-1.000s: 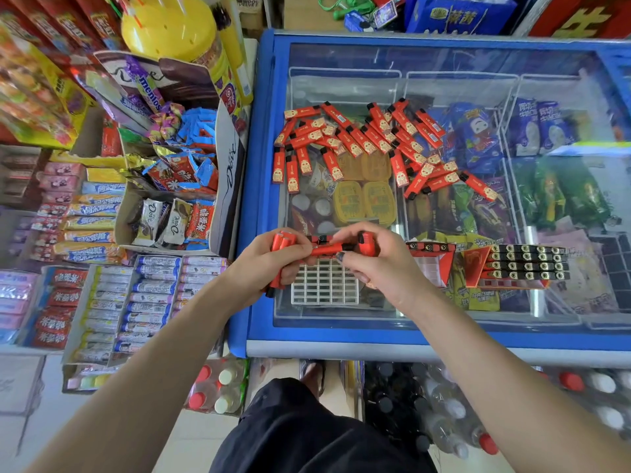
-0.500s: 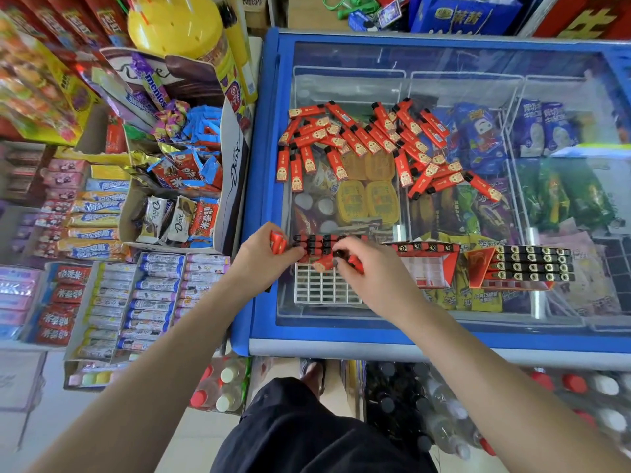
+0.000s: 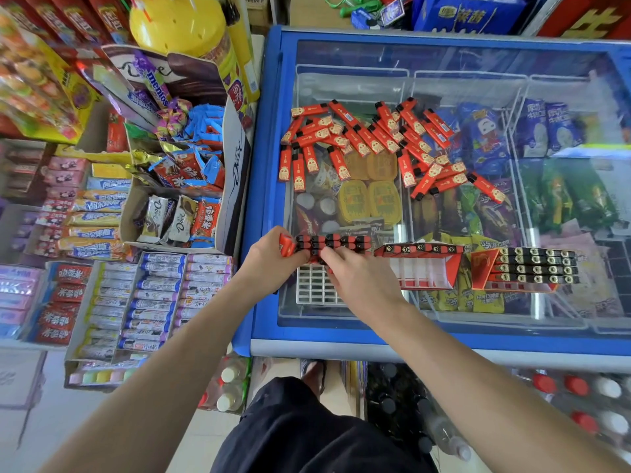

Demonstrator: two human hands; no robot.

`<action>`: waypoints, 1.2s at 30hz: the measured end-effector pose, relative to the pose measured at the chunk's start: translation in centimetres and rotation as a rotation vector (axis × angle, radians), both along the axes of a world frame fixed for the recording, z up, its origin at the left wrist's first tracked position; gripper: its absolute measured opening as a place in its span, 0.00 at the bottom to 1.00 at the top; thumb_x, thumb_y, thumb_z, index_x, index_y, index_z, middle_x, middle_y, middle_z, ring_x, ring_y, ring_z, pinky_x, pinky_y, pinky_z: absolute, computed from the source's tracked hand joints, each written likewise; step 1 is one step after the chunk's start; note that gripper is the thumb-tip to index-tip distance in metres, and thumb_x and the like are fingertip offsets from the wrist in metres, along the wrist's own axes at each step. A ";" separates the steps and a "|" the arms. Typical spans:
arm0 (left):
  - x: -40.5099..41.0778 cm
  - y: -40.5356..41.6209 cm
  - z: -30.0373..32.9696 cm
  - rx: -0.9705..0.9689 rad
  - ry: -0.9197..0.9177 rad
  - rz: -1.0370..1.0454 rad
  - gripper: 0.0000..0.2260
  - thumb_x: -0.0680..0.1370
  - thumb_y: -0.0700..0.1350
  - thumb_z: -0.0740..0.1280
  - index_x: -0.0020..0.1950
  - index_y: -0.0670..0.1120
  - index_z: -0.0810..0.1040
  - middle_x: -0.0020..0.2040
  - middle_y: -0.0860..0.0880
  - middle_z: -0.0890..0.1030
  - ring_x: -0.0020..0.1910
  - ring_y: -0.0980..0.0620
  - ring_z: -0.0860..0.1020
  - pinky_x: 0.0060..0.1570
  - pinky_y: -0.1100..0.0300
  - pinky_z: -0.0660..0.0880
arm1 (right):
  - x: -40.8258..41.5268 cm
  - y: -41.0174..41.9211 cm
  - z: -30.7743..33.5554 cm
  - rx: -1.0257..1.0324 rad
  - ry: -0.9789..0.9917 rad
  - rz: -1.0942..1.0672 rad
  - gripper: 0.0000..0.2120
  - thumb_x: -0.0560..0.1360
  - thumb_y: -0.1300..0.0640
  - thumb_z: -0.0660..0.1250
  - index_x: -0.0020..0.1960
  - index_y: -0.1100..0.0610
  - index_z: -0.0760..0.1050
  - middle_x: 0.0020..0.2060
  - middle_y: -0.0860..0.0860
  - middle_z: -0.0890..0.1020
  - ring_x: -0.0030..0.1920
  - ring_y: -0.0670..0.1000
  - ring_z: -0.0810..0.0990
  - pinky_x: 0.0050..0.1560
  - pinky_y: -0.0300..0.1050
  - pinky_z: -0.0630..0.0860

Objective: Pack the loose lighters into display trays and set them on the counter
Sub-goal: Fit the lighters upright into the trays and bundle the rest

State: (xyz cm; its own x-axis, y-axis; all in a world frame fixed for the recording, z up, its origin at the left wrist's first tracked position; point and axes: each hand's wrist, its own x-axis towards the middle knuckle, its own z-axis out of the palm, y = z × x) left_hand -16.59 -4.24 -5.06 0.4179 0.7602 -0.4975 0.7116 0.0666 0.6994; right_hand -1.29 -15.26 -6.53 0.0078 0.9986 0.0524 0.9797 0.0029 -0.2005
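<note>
A heap of loose red lighters (image 3: 375,141) lies on the glass lid of the blue freezer (image 3: 266,186). Near the front edge a white grid tray (image 3: 312,288) holds two rows of upright lighters (image 3: 333,242) along its far side. My left hand (image 3: 269,259) grips a red lighter at the tray's left end. My right hand (image 3: 355,278) covers the tray's right half, its fingertips pinching a lighter at the row. To the right sit a red tray (image 3: 423,266) with one row filled and a full display tray (image 3: 532,268).
Left of the freezer stand open cardboard boxes of chocolate and candy (image 3: 177,186) and gum packs (image 3: 150,295). A yellow plastic jar (image 3: 177,22) stands behind them. Bottles (image 3: 228,387) sit on the floor below the freezer's front edge.
Both hands came down from holding lighters above the tray to the tray itself. Two rows of lighters now stand in it, and my right hand has moved over its right half.
</note>
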 end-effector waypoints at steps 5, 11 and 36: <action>0.3 -0.5 0.3 -0.004 0.002 0.030 0.16 0.77 0.55 0.74 0.50 0.46 0.71 0.40 0.49 0.76 0.26 0.60 0.73 0.26 0.67 0.69 | -0.4 -0.4 -0.2 0.057 0.084 -0.056 0.17 0.72 0.62 0.75 0.54 0.57 0.69 0.33 0.50 0.79 0.22 0.52 0.73 0.20 0.40 0.62; 0.7 -1.0 0.1 0.009 0.026 0.052 0.21 0.73 0.58 0.77 0.52 0.47 0.72 0.46 0.47 0.79 0.38 0.53 0.75 0.33 0.63 0.71 | -0.3 -0.4 -0.2 0.049 0.193 -0.076 0.09 0.73 0.63 0.74 0.51 0.58 0.77 0.40 0.52 0.81 0.31 0.56 0.80 0.26 0.43 0.67; 0.8 -0.6 0.2 -0.017 0.059 0.043 0.17 0.76 0.55 0.74 0.51 0.46 0.71 0.44 0.48 0.77 0.38 0.52 0.74 0.35 0.60 0.70 | 1.4 -2.3 2.7 -0.104 1.178 -0.598 0.13 0.85 0.62 0.58 0.66 0.53 0.75 0.49 0.49 0.83 0.42 0.45 0.84 0.40 0.46 0.78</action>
State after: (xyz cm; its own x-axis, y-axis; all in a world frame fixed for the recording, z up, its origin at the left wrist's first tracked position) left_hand -15.78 -4.88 -4.85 0.3545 0.7683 -0.5330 0.7476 0.1096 0.6551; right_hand 0.15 -17.53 -3.78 0.4325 0.8244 -0.3651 0.0657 -0.4326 -0.8992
